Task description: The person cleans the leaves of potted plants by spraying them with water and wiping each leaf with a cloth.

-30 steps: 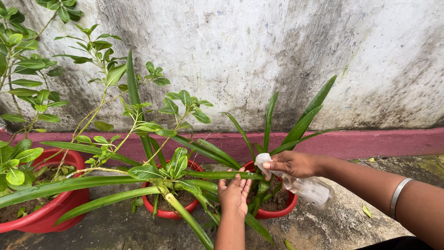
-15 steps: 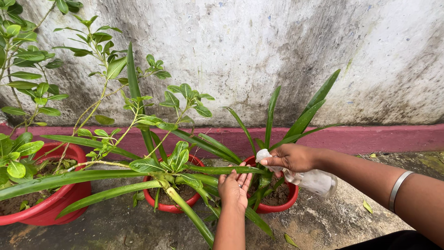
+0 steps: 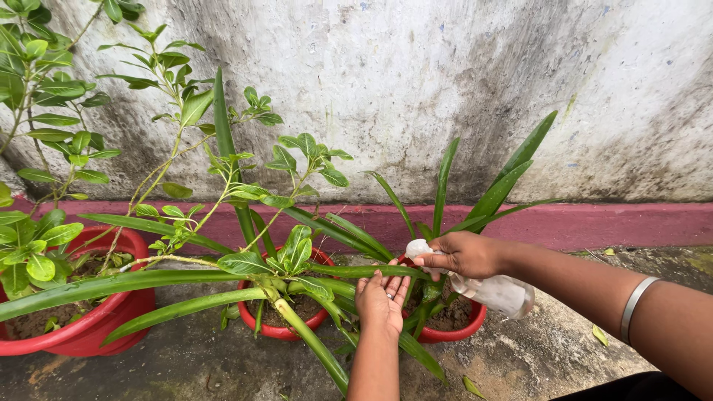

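Note:
My right hand (image 3: pixel 466 255) grips a clear spray bottle (image 3: pixel 496 292) with a white nozzle, held tilted over a small red pot (image 3: pixel 454 332) of long green blade leaves. My left hand (image 3: pixel 381 299) is open, palm down, fingers together, resting under a long leaf (image 3: pixel 356 271) just left of the nozzle. A silver bangle (image 3: pixel 636 308) sits on my right forearm. Another small red pot (image 3: pixel 278 329) with a leafy plant stands directly left of my left hand.
A large red basin pot (image 3: pixel 89 330) with a bushy plant stands at the left. A stained white wall (image 3: pixel 416 82) with a maroon base strip (image 3: pixel 594 225) runs behind. The ground is wet concrete (image 3: pixel 186 364) with a few fallen leaves.
Both hands stay at the right-hand pot; the view has shifted slightly and my right hand with the bottle has dropped a little closer to the leaves.

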